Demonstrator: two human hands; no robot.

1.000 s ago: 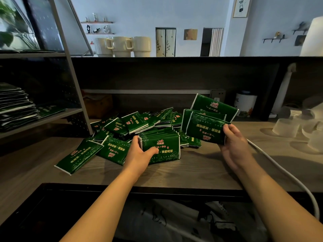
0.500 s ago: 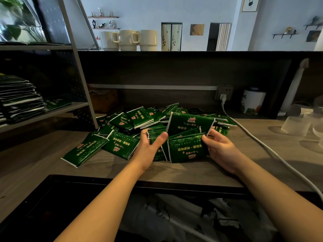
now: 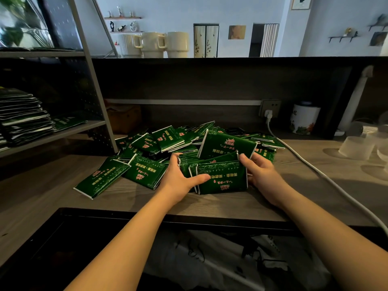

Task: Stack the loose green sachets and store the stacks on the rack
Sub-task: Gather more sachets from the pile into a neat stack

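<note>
A heap of loose green sachets point(image 3: 168, 141) lies on the wooden counter point(image 3: 52, 185). In front of it stands a bundle of sachets point(image 3: 220, 177) held between both hands. My left hand point(image 3: 180, 179) grips the bundle's left end, thumb across the front. My right hand point(image 3: 260, 173) grips its right end, with a tilted sachet point(image 3: 226, 143) leaning behind. On the left, the rack point(image 3: 92, 85) carries stacked sachets point(image 3: 23, 116) on its shelf, with a few flat ones beside them.
A white cable point(image 3: 315, 169) runs from a wall socket across the counter's right side. Translucent cups point(image 3: 357, 147) and a white canister point(image 3: 304, 119) stand at the right. Mugs point(image 3: 151, 45) sit on the upper ledge. A dark open bin lies below the counter's front edge.
My right hand brought its sachets leftwards from the right and joined them to the bundle in my left hand. Both hands now squeeze the combined bundle together on the counter.
</note>
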